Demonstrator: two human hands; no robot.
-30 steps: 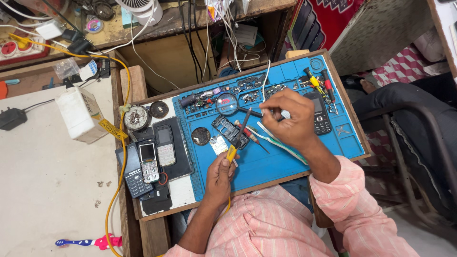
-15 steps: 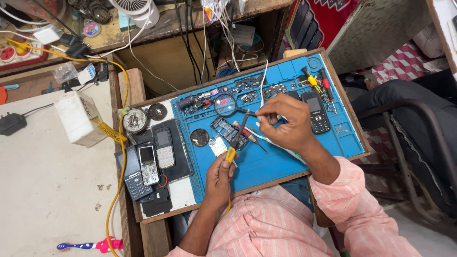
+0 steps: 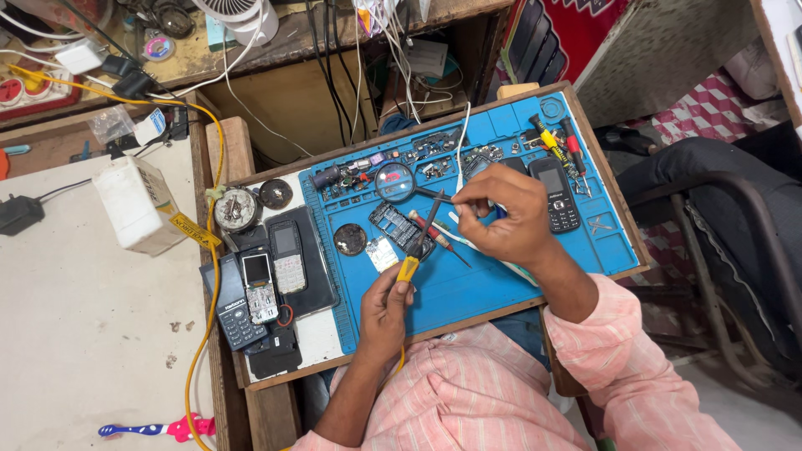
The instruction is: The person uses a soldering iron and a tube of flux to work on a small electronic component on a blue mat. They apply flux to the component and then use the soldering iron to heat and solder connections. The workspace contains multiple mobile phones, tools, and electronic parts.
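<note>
Holding a soldering iron [image 3: 415, 250] with a yellow grip, my left hand [image 3: 386, 305] is closed around the handle near the front edge of the blue mat [image 3: 493, 284]. The thin dark tip points up and away from me, over an opened phone frame [image 3: 399, 227], a flat rectangular piece with many small cut-outs, which lies in the middle of the mat. I cannot tell if the tip touches it.

My right hand [image 3: 505, 213] is a little further back, fingers pinched together on something thin; it looks like a fine wire, but it is too small to be sure. Under this hand lies a small screwdriver [image 3: 439, 237] with a red and pale handle.

Just behind the frame is a round magnifier [image 3: 395, 181] with a clear lens and a dark handle. Right of my hand lies a black keypad phone [image 3: 555, 194], face up. The mat is rubbery, with moulded little compartments along its far side, full of small parts.

Left of the mat, on the wooden tray [image 3: 284, 372], several phones [image 3: 263, 280] lie close together, some without covers, and a round metal dial [image 3: 235, 209] sits behind them. A yellow cable [image 3: 203, 334] runs along the tray edge.
</note>
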